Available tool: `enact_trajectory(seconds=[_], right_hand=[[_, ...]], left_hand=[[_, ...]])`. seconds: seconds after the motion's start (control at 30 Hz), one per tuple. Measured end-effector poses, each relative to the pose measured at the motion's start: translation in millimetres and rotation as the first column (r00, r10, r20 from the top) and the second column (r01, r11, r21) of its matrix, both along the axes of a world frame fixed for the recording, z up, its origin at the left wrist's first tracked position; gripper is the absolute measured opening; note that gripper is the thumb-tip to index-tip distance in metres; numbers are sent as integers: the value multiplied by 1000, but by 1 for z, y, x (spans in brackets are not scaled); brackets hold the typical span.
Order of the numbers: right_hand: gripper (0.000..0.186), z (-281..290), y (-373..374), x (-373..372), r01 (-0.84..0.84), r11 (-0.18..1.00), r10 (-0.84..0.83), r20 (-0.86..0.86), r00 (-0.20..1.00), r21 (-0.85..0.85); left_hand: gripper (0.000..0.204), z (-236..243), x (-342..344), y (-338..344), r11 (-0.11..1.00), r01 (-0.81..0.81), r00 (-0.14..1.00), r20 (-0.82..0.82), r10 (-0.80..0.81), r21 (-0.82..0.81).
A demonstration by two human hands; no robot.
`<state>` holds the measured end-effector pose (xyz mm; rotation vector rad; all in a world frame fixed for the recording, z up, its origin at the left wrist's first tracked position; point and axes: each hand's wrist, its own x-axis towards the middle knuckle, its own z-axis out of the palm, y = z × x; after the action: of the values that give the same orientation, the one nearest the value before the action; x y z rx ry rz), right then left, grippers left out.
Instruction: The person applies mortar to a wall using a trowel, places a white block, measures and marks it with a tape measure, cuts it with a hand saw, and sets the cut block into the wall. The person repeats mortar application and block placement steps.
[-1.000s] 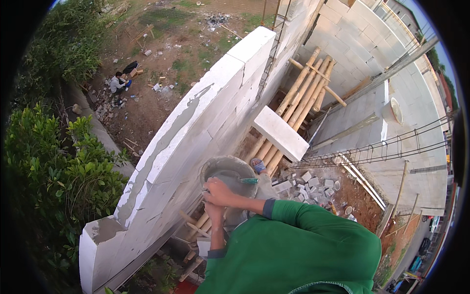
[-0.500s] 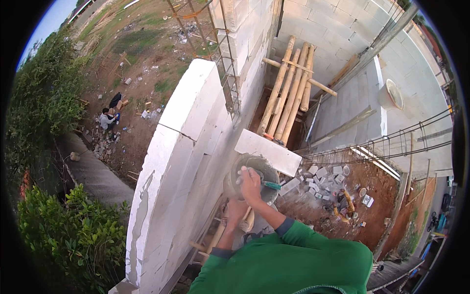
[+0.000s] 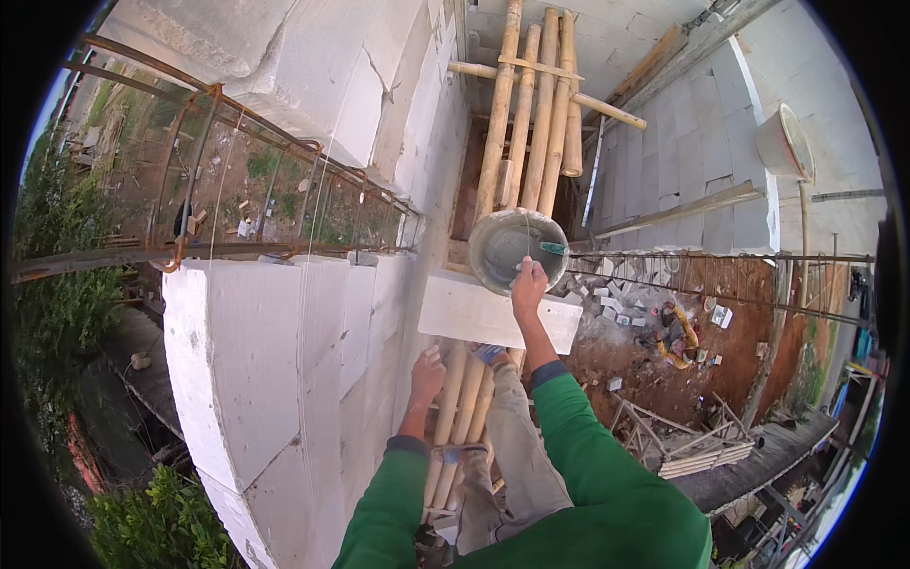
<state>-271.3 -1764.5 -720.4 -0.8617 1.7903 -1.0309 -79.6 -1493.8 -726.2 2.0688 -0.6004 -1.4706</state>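
My right hand (image 3: 529, 284) is closed on the thin wire handle of a grey bucket (image 3: 482, 261). A trowel with a green grip (image 3: 553, 248) lies inside the bucket against its right side. Just beyond a long white block (image 3: 498, 315), the bucket appears over the bamboo poles; whether it rests or hangs I cannot tell. My left hand (image 3: 427, 375) is lower left, beside the white block wall (image 3: 327, 351), with its fingers loosely bent and nothing visible in them. The long block lies crosswise in front of my feet.
Bamboo poles (image 3: 548, 104) form a narrow walkway, continuing under my feet. A rusty rebar cage (image 3: 313, 152) crosses above the left wall. Another bucket (image 3: 785, 144) hangs at the right wall. Far below right, a person (image 3: 678, 337) is near broken blocks (image 3: 616, 303).
The bucket has moved from the near side of the long block to its far side, carried by my right hand. My left hand has come away from the right, and my view has shifted.
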Motion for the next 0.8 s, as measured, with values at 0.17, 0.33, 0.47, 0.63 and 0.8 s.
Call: enact_trajectory(seconds=[0.17,0.33,0.47,0.63,0.8], right_hand=[[37,-121,-77,-21,-35,998,24,193,981,54],[34,-175,-87,-34,-129,989,107,234,966,78],[34,-137,-35,-32,-508,862,496,-203,844,-8],[47,-212,67,-156,39,986,75,-638,767,163],[82,-350,160,-326,263,803,-298,-21,954,535]], left_hand=[[59,-89,22,8,996,-40,997,65,35,84],[63,-134,34,-4,991,-37,992,124,21,132],[76,-150,35,-38,982,-72,989,142,47,175],[90,-230,63,-50,985,-45,910,413,-29,168],[94,-244,75,-98,984,-29,996,93,12,176]])
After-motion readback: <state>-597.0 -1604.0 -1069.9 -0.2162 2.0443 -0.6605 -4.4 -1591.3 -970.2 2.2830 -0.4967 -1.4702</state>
